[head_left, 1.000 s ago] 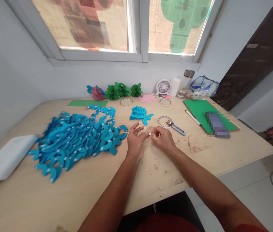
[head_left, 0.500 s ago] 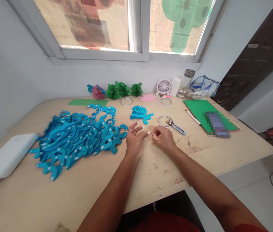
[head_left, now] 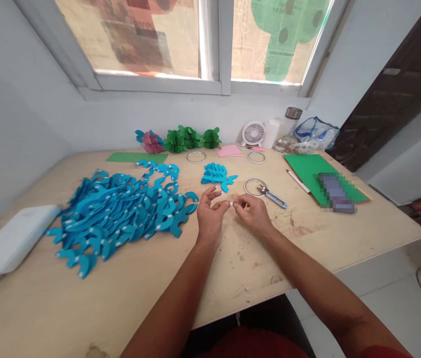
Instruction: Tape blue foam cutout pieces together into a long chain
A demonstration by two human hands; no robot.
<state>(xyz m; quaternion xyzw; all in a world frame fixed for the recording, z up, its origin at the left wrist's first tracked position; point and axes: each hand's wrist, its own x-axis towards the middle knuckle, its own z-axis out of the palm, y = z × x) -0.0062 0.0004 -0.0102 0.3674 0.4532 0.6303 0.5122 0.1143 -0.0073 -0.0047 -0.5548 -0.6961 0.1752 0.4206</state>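
Observation:
My left hand [head_left: 210,214] hovers over the table with its fingers apart. Small white pieces, like bits of tape, sit on its fingertips. At its thumb tip is one small white piece of tape [head_left: 231,204], which the pinched fingertips of my right hand [head_left: 252,213] meet. Left of my hands lies a large heap of blue curved paper cutouts [head_left: 121,209], many with white patches. Just beyond my left hand rests a smaller bunch of blue paper cutouts [head_left: 216,173]. Behind my right hand, thread snips [head_left: 273,197] lie across a tape roll [head_left: 250,186].
A white power bank [head_left: 16,241] lies at the left. Along the wall stand green paper ornaments [head_left: 188,139], a small fan [head_left: 253,134] and a glass bottle [head_left: 288,129]. At the right are a pen [head_left: 298,181], green sheets [head_left: 303,169] and a blurred phone [head_left: 335,193].
My hands have come together: the right fingertips now meet the white piece at the left thumb, where there was a gap before. The things on the table lie as before.

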